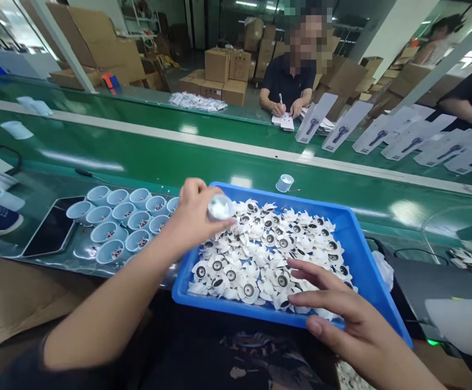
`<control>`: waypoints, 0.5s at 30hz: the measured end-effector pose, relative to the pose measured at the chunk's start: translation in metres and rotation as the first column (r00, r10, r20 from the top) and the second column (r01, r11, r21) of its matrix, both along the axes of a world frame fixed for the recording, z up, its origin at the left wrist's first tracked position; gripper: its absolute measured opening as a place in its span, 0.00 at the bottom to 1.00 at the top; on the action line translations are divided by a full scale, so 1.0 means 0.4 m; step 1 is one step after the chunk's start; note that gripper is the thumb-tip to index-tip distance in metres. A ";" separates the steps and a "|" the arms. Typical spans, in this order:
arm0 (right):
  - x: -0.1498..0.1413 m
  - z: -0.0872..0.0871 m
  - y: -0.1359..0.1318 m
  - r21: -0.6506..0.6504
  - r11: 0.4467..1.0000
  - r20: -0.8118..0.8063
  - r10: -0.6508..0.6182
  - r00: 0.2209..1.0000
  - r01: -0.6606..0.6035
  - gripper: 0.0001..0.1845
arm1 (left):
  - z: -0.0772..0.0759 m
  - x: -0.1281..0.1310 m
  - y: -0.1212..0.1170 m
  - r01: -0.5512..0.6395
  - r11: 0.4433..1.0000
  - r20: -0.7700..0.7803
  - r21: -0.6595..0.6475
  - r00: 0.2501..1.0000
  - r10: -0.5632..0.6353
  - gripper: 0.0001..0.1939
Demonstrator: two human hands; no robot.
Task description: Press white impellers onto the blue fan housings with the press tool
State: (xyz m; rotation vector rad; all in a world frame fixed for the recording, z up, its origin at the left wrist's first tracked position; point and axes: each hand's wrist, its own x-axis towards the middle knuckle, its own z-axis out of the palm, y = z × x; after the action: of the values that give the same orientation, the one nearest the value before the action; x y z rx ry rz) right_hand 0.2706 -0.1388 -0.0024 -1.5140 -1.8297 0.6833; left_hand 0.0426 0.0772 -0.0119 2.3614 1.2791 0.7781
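Note:
My left hand (195, 214) is closed around a small light blue cup-shaped housing (220, 208), above the far left corner of the blue tray (352, 216). Something white shows inside the housing's mouth. A heap of small white fan impellers (256, 246), many with dark round hubs, fills the tray. Over the tray's near right part hovers my right hand (341, 309), fingers spread and nothing held. Left of the tray, several more light blue housings (108, 232) stand in rows, with small reddish parts and wires inside.
A single housing (284, 183) sits on the green conveyor belt (158, 157) beyond the tray. White printed boxes (347, 127) line the belt's far side at right. Across it, a person (288, 81) writes on paper. A dark machine (418, 287) stands right of the tray.

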 end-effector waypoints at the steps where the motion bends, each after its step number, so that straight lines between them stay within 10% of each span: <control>1: 0.000 -0.017 -0.007 -0.010 1.000 -0.020 -0.026 0.999 0.026 0.10 | 0.012 0.017 0.058 -0.057 0.998 -0.032 0.002 0.998 0.057 0.29; 8: -0.028 -0.036 -0.027 0.075 0.997 -0.136 -0.012 0.991 0.022 0.12 | 0.006 0.157 0.347 -0.107 0.974 -0.311 -0.200 0.950 0.040 0.24; 15: 0.097 -0.071 -0.163 0.160 0.961 0.032 -0.232 0.972 0.224 0.14 | 0.027 -0.020 0.356 -0.099 0.939 -0.518 -0.329 0.851 -0.092 0.23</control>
State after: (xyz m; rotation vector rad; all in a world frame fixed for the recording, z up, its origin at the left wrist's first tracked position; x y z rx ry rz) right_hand 0.3093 -0.2039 -0.0306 -1.6171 -1.6678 0.3867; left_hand 0.0346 0.2197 -0.0013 2.3436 1.4736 -0.1307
